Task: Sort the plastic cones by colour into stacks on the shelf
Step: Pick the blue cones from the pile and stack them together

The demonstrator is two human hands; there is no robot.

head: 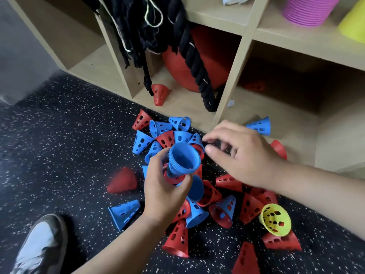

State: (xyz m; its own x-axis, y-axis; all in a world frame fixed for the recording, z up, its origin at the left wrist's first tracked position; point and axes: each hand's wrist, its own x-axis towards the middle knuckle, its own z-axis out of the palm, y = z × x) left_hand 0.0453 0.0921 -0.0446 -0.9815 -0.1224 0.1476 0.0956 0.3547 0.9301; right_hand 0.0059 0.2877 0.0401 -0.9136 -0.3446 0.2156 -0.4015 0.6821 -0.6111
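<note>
A heap of loose plastic cones lies on the speckled floor before the wooden shelf (233, 80): several blue cones (141, 142), several red cones (250, 208) and one yellow cone (275, 219). My left hand (164, 190) grips a nested stack of blue cones (182, 160), wide end up, above the heap. My right hand (241, 153) hovers over the heap's far side, fingers loosely spread and holding nothing, fingertips near a blue cone (196, 139). One red cone (160, 94) lies in a bottom shelf compartment, and a blue cone (260, 125) lies on its side by the shelf's edge.
A red ball (209, 62) and thick black ropes (189, 56) fill the middle compartment. A pink cone stack (308, 9) and a yellow cone stack (353, 22) stand on the upper right shelf. My shoe (41, 246) is at the lower left on the floor.
</note>
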